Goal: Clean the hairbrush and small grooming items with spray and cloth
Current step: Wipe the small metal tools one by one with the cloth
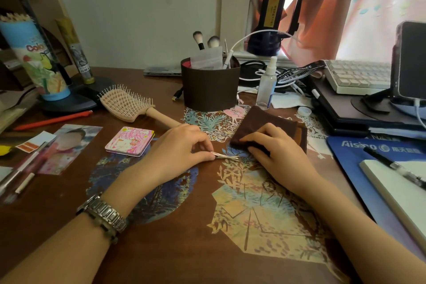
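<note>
There is only one view, from a wide-angle camera worn on the person's head. It looks forward and down onto the dark brown wooden desk point(57, 203), from close above its near edge. Both forearms enter from the bottom corners and reach toward the middle of the frame. The pale wall point(138, 7) and the orange-pink curtain point(322, 18) fill the top. Straight lines bend near the borders. No second view shares this scene.
</note>
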